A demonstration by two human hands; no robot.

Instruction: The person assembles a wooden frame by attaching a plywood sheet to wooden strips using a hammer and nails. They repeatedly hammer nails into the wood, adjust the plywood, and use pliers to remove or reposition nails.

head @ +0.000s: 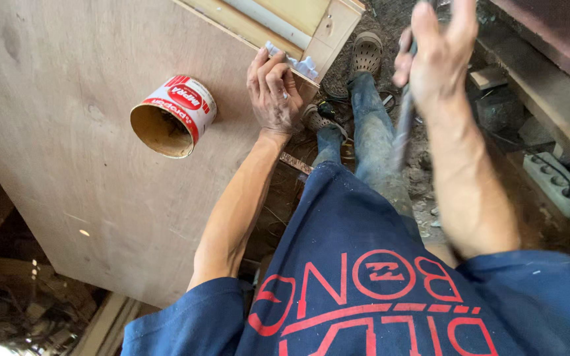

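My left hand (272, 89) lies flat near the edge of a large plywood sheet (67, 132), with its fingers pressed on a crumpled white rag (301, 64). An open red and white can (174, 115) with yellowish glue inside stands on the sheet, a hand's width left of that hand. My right hand (433, 49) is raised off to the right, closed round a thin grey tool handle (404, 125) that blurs downwards. A pale wooden frame (298, 23) lies along the sheet's far edge.
My legs in blue jeans and grey sandals (366, 53) stand on a dirt floor with cables. A white power strip (559, 184) lies at the right by a wooden beam (549, 79). Dark clutter shows at the lower left.
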